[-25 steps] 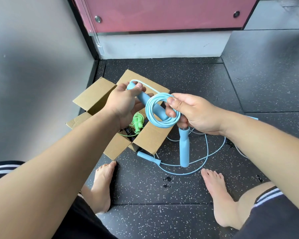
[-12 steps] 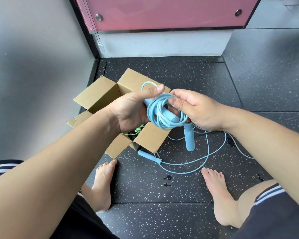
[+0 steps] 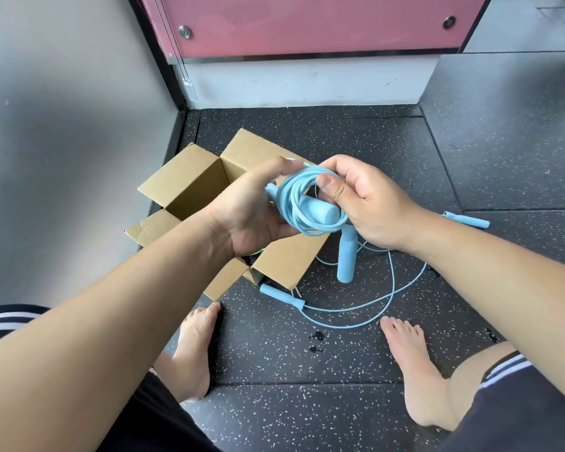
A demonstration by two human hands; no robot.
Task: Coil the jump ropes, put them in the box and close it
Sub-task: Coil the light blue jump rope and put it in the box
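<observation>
I hold a light-blue jump rope (image 3: 302,203) coiled in several loops around one of its handles, above the open cardboard box (image 3: 190,187). My left hand (image 3: 252,210) grips the coil from the left, fingers curled over the cord. My right hand (image 3: 362,200) pinches the coil from the right, thumb on the loops. The rope's other handle (image 3: 347,256) hangs down below my right hand. A second blue jump rope (image 3: 366,303) lies loose on the floor, its handles at the box corner and at the far right. A bit of green rope (image 3: 258,252) shows inside the box.
The box stands on black speckled rubber floor (image 3: 307,353), flaps spread open, close to a grey wall (image 3: 62,125) on the left. A pink panel (image 3: 307,24) over a white base closes off the back. My bare feet (image 3: 193,350) are planted just in front of the box and loose rope.
The coil has been turned and gathered tighter between my hands. My left hand moved from the handle's top round to the coil's left side. The hanging handle swung slightly.
</observation>
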